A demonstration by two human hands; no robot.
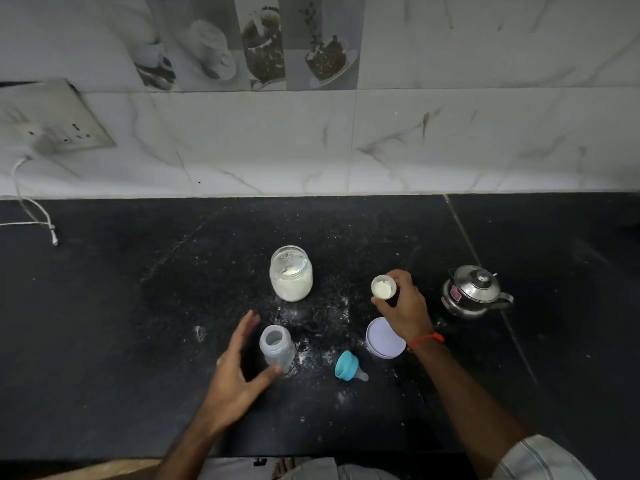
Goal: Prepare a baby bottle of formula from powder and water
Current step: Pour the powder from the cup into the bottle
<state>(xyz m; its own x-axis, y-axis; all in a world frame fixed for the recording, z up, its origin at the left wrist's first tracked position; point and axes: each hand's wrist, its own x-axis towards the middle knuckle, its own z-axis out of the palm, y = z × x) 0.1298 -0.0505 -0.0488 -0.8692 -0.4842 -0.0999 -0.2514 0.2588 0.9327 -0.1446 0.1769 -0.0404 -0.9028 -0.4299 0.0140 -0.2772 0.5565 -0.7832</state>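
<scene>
On the dark counter the bottle stands upright, mouth up, near centre. Left hand cups it with spread fingers, thumb touching; right hand pinches a powder-filled scoop, tilted leftward.

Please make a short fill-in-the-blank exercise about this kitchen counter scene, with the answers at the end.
1. The right hand holds a scoop filled with ____ powder.
2. The open baby bottle stands beside the ____ hand.
3. The teal bottle nipple ring lies on the ____ counter.
4. The steel kettle stands to the ____ of the glass jar.

Answers: white; left; black; right
</scene>
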